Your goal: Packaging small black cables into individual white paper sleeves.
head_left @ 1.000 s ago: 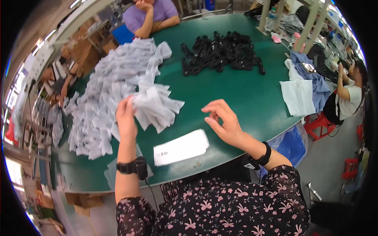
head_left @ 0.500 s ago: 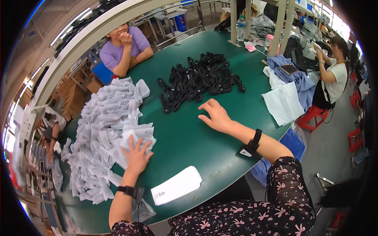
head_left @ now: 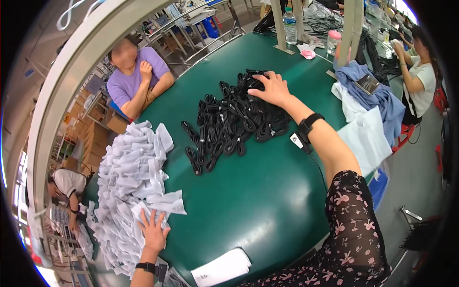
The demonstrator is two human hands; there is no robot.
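Several coiled black cables lie in a heap at the middle of the green table. My right hand is at the far right edge of this heap, fingers curved and apart, with nothing visibly gripped. Whether its fingertips touch the cables is hard to tell. On the left spreads a big pile of whitish translucent pouches. My left hand rests with spread fingers on the pouches at the near side of the pile. Close to the table's front edge lies a stack of flat white bags.
A person in purple leans at the far left edge. Blue cloth, a phone and a pale sheet lie at the right. A water bottle stands beside a frame post. Another person sits beyond.
My right hand has reached forward from bare table to the cable heap. My left hand stays spread on the pouches. The view has shifted, and the person in purple has lowered a hand from the face.
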